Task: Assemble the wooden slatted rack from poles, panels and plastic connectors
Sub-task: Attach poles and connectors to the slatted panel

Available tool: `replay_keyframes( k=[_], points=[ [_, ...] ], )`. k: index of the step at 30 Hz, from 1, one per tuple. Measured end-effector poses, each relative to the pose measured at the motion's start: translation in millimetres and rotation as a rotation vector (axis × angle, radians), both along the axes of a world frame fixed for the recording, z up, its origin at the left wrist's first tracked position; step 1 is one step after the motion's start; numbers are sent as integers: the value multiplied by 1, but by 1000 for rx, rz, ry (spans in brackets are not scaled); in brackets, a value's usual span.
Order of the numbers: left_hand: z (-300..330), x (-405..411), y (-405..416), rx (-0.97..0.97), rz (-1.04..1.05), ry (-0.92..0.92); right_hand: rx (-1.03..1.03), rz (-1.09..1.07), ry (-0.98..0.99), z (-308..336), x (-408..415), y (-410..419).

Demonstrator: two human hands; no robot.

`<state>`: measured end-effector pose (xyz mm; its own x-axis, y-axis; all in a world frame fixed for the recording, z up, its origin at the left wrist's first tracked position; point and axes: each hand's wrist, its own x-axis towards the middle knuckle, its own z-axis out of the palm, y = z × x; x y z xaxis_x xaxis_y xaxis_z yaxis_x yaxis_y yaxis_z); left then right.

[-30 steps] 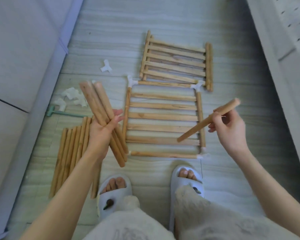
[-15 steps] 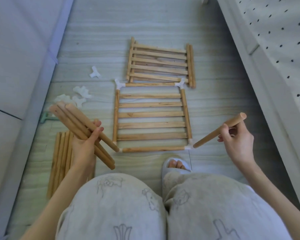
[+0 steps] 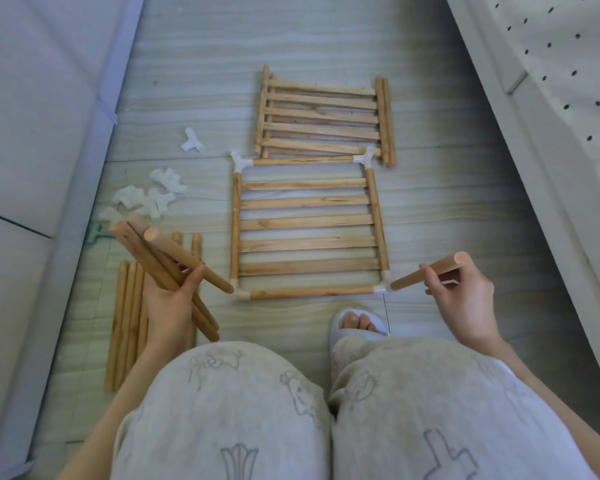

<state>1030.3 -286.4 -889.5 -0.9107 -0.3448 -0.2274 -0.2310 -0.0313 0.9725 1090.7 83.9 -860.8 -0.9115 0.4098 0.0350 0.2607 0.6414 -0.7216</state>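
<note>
At the slatted panel's (image 3: 305, 223) near-right connector (image 3: 382, 289), right hand (image 3: 465, 296) holds a pole (image 3: 426, 273).

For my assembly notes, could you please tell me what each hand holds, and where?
The right hand pinches one pole near its upper end; the left hand grips a bundle of poles around the middle.

No text, label, brand, number or sign can be read anywhere.

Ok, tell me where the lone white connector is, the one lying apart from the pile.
The lone white connector lies on the floor, upper left of centre, left of the stacked slatted panels and beyond the connector pile.
</note>
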Motion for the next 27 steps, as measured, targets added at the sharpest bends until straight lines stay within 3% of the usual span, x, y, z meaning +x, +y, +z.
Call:
replay_keyframes(
  k=[9,27],
  points=[
    [-5,4,3,-198,-99,3,-9,68,32,7,3,-3],
    [-11,27,-2,-248,-216,-5,-88,-42,20,-9,1,1]
  ],
)
